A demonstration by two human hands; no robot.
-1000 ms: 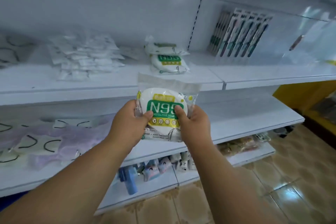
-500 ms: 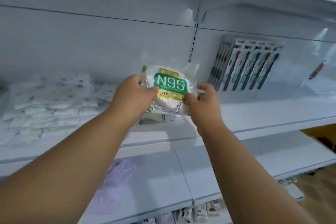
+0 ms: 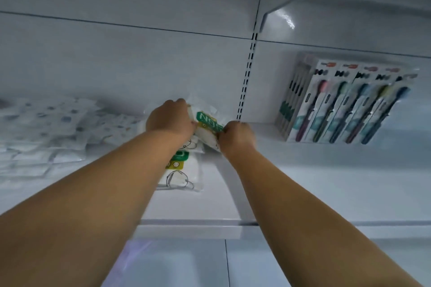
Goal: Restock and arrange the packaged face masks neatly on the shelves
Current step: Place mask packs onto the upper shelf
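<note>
A white N95 mask pack point(image 3: 208, 127) with a green and yellow label is at the back of the upper shelf point(image 3: 191, 207). My left hand point(image 3: 171, 120) grips its left side and my right hand point(image 3: 235, 136) pinches its right edge. The pack tilts over another N95 pack point(image 3: 180, 171) that lies flat on the shelf just in front, partly hidden by my left forearm. Both arms reach forward over the shelf's front edge.
A spread of clear-wrapped patterned masks point(image 3: 46, 133) covers the shelf's left part. Boxed toothbrush packs point(image 3: 345, 105) lean against the back wall on the right. A slotted upright point(image 3: 247, 72) divides the two bays. A lower shelf point(image 3: 256, 263) shows below.
Both hands carried the N95 pack up from chest height to the back of the upper shelf, over the pack lying there. The view tilted upward and moved closer.
</note>
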